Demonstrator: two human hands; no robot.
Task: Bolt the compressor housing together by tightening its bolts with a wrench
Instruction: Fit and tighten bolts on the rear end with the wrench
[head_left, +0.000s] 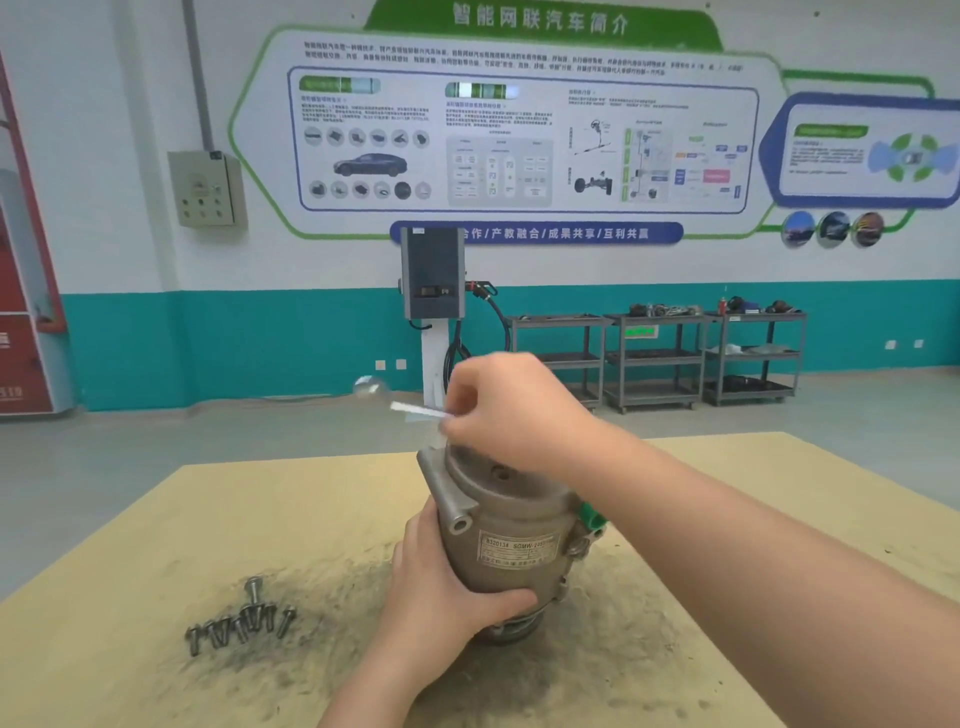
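A grey metal compressor housing (511, 535) stands upright on the tan table (156, 545), with a label on its side and a green cap at its right. My left hand (441, 577) grips its lower left side. My right hand (511, 410) is above the housing's top and holds a shiny wrench (410, 408) that sticks out to the left, blurred by motion. The wrench's working end and the bolt under my right hand are hidden. Several loose bolts (241, 621) lie in a cluster on the table at the left.
The table top is stained dark around the housing and the bolts. Beyond the table lie a grey floor, a charging post (434, 275) and metal shelf carts (657, 358) against a teal and white wall.
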